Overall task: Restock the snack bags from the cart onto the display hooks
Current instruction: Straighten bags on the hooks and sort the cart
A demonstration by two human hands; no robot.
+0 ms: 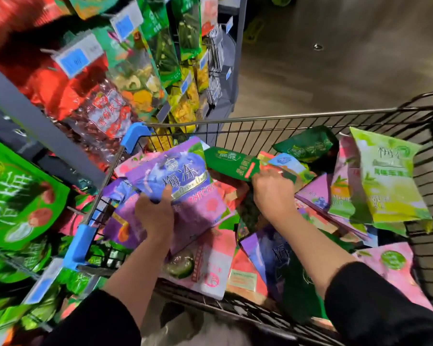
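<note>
While both black sleeves reach in from the near edge, the wire cart (310, 136) lies heaped with snack bags: a pink bag (211, 268) nearest, a dark purple one (272, 255) beside it, and a lime-green bag (387, 176) propped against the right wall. The left hand (155, 216) has its grip clenched around a purple snack bag (178, 176), thumb over the front, fingers behind, holding it above the pile at the cart's left side. The right hand (272, 193), just beside it, pinches the lower end of a green snack bag (231, 163), which juts up and leftward until it touches the purple one. Left of the cart hang the display hooks' rows (blurred): green bags (16, 196) near, red bags (51, 88) farther, blue price tags (73, 59) above. Grey floor (335, 58) lies beyond.
</note>
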